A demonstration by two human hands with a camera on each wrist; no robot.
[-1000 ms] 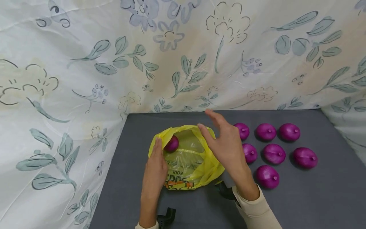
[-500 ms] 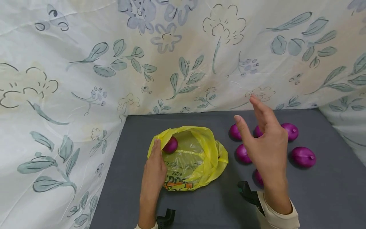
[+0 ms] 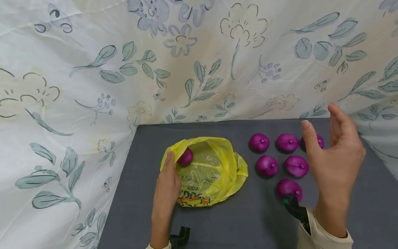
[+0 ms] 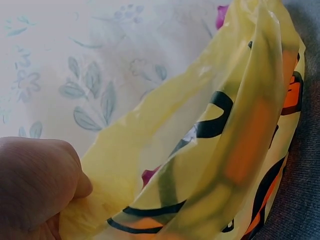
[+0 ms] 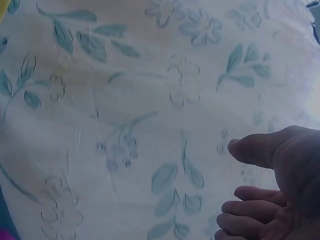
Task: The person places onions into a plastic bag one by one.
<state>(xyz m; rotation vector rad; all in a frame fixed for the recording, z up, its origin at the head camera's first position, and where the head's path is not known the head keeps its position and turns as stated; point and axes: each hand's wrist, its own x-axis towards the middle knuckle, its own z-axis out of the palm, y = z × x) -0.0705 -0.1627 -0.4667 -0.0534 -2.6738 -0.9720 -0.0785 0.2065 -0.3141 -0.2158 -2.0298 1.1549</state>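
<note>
In the head view a yellow plastic bag (image 3: 230, 176) with printed lettering lies with its mouth held wide. One purple onion (image 3: 186, 157) shows inside, near the left rim. My left hand (image 3: 167, 193) grips the bag's left edge; in the left wrist view the hand (image 4: 40, 185) pinches the thin plastic. My right hand (image 3: 337, 162) is raised at the right with thumb and fingers spread, holding nothing. Several purple onions stand in loose rows right of the bag, among them a front onion (image 3: 289, 188) and a back onion (image 3: 320, 141) partly behind my right thumb.
The dark grey table (image 3: 217, 228) runs back to a floral curtain (image 3: 199, 62), which also hangs along the left and right sides. A black wrist mount (image 3: 293, 207) on the right arm overlaps the front onion in the head view.
My right hand has left the bag's right rim and moved right, past most of the onions. The bag's right side has sagged outward. My left hand stays at the left rim.
</note>
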